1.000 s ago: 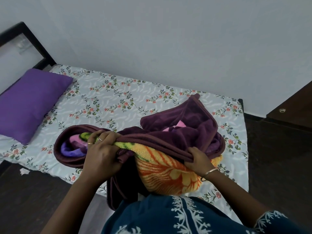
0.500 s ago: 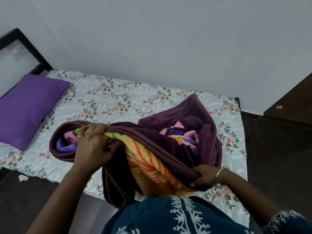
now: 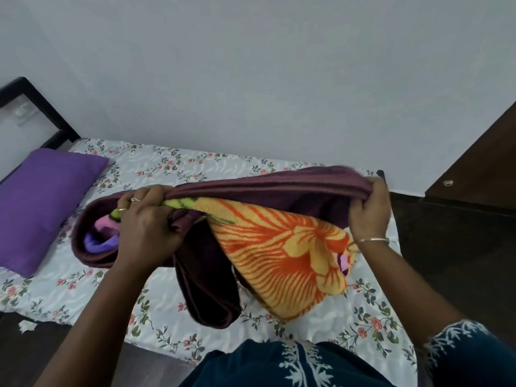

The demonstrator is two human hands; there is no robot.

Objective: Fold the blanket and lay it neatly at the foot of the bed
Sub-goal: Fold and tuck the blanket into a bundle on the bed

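Observation:
The blanket is maroon outside with an orange and yellow flower print inside. It hangs stretched between my hands above the bed, its lower folds drooping onto the floral sheet. My left hand grips a bunched edge of the blanket at its left end. My right hand grips the maroon edge at the right end, raised near the foot of the bed.
A purple pillow lies at the head of the bed on the left, by the black bed frame. A dark wooden cabinet stands at the right. Dark floor runs along the near side and right.
My right hand has moved from low under the blanket up and to the right, pulling the maroon edge taut. The bundled blanket has lifted and stretched out between both hands.

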